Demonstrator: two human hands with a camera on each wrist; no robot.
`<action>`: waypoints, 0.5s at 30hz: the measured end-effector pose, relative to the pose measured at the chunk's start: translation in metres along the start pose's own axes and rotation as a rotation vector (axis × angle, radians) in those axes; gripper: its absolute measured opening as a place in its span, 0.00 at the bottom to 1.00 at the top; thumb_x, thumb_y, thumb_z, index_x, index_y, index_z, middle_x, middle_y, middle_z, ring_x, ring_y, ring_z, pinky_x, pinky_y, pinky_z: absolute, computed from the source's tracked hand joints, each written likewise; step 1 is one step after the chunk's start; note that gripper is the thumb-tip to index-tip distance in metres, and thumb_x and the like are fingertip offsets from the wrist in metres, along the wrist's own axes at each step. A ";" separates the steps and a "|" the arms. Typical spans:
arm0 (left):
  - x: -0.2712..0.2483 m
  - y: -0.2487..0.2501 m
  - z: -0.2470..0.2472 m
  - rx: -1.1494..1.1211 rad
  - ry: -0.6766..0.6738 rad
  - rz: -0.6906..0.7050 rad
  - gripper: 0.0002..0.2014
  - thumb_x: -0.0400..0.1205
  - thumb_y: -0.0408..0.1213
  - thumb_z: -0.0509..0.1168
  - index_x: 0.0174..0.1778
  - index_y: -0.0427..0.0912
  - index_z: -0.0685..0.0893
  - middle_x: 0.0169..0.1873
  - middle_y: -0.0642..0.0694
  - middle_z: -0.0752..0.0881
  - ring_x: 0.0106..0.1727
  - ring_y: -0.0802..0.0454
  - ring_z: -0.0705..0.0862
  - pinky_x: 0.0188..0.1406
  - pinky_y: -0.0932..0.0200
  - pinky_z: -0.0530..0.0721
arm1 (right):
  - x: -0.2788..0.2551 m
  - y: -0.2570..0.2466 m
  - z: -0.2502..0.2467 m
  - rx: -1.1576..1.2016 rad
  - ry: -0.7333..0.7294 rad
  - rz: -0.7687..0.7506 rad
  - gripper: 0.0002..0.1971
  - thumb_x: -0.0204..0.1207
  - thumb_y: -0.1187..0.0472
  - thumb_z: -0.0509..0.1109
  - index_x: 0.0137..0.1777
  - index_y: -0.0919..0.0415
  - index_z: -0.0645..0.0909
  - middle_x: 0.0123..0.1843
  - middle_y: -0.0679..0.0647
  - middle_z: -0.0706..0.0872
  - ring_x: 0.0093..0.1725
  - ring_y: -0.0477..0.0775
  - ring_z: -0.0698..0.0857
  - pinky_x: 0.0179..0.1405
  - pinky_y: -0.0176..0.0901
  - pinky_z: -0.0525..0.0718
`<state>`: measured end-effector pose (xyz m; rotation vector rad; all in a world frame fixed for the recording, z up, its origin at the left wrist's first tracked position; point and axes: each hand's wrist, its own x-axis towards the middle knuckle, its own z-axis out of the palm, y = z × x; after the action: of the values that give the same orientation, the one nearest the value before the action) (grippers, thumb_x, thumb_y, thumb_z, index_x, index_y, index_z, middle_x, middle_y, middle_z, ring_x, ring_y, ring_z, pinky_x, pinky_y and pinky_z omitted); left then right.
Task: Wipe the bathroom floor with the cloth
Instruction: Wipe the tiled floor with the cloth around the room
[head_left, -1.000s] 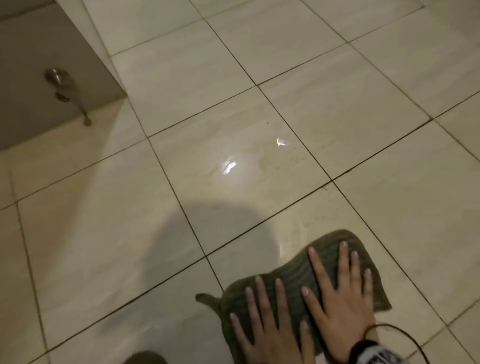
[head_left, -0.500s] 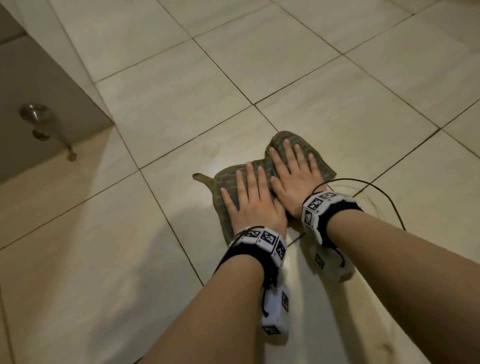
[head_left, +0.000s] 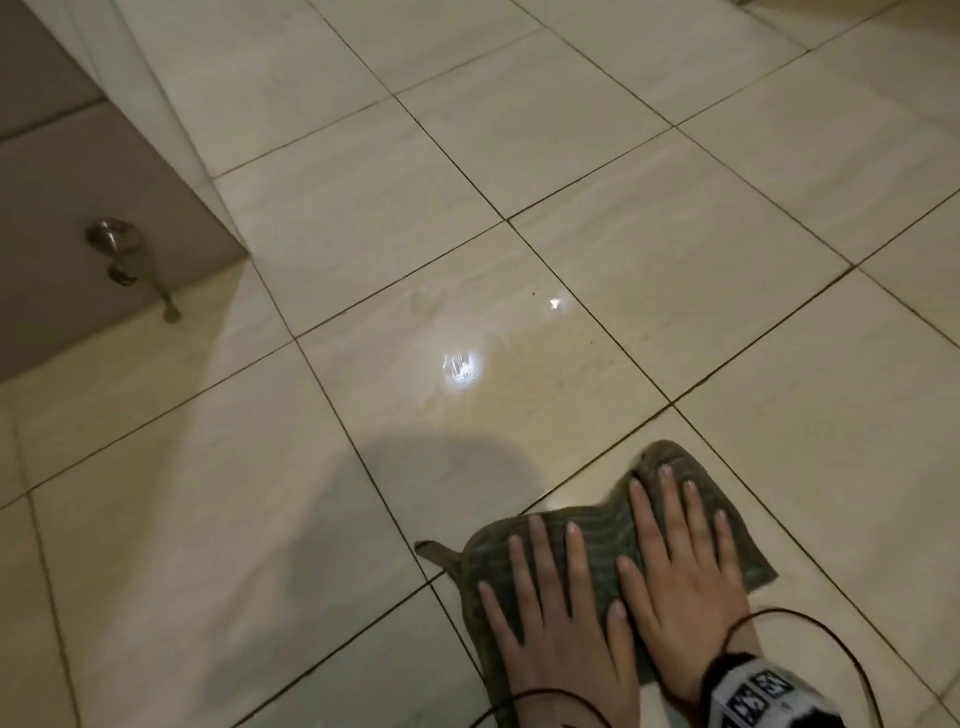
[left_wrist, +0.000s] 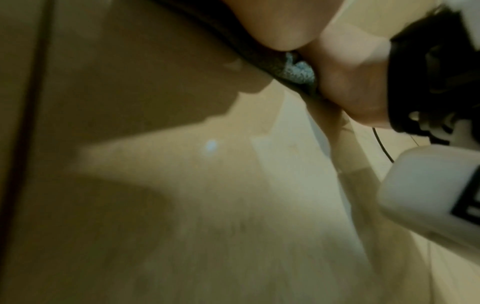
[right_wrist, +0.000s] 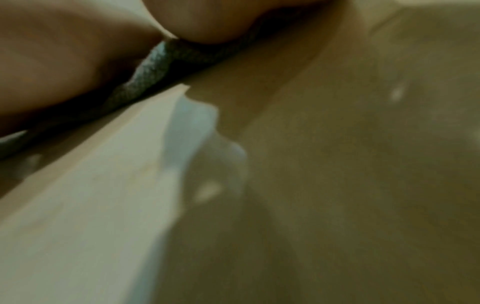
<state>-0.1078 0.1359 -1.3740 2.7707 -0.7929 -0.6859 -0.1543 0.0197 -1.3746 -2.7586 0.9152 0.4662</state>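
Observation:
A grey-green ribbed cloth (head_left: 602, 540) lies flat on the beige tiled floor (head_left: 363, 208) near the bottom right of the head view. My left hand (head_left: 550, 618) presses on its left half with straight, spread fingers. My right hand (head_left: 685, 577) presses flat on its right half, beside the left hand. A small loop of the cloth sticks out to the left. In the left wrist view the cloth (left_wrist: 291, 70) shows as a thin edge under the palm. The right wrist view shows the cloth (right_wrist: 155, 61) squeezed between palm and tile.
A grey door or cabinet front (head_left: 67, 218) with a metal handle (head_left: 119, 249) stands at the left edge. A wet, shiny patch (head_left: 462, 369) reflects light on the tile ahead of the cloth. A black cable (head_left: 810, 623) loops by my right wrist.
Both hands have pulled the cloth back toward my body from the farther tile it reached half a second ago. It now lies about where it was a second ago.

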 end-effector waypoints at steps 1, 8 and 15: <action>0.007 -0.001 -0.005 -0.008 0.011 -0.006 0.41 0.71 0.58 0.55 0.82 0.46 0.66 0.83 0.41 0.64 0.82 0.40 0.65 0.74 0.25 0.60 | 0.010 -0.004 -0.003 0.003 0.000 -0.012 0.33 0.85 0.44 0.37 0.86 0.61 0.57 0.87 0.62 0.56 0.84 0.63 0.59 0.80 0.63 0.54; 0.115 -0.017 -0.054 -0.051 0.072 -0.056 0.36 0.81 0.54 0.43 0.87 0.44 0.52 0.87 0.46 0.49 0.86 0.43 0.50 0.79 0.28 0.44 | 0.139 -0.057 -0.053 -0.047 0.015 -0.155 0.38 0.75 0.41 0.27 0.85 0.54 0.31 0.85 0.53 0.29 0.86 0.55 0.36 0.82 0.56 0.32; 0.207 -0.036 -0.108 -0.014 0.078 -0.112 0.34 0.88 0.53 0.43 0.85 0.52 0.33 0.84 0.54 0.28 0.84 0.51 0.29 0.80 0.33 0.30 | 0.229 -0.089 -0.083 -0.080 -0.017 -0.185 0.33 0.87 0.44 0.41 0.86 0.53 0.31 0.86 0.52 0.29 0.85 0.54 0.33 0.82 0.56 0.33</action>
<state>0.1161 0.0596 -1.3686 2.8272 -0.6199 -0.5948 0.0929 -0.0582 -1.3710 -2.8715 0.6420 0.5033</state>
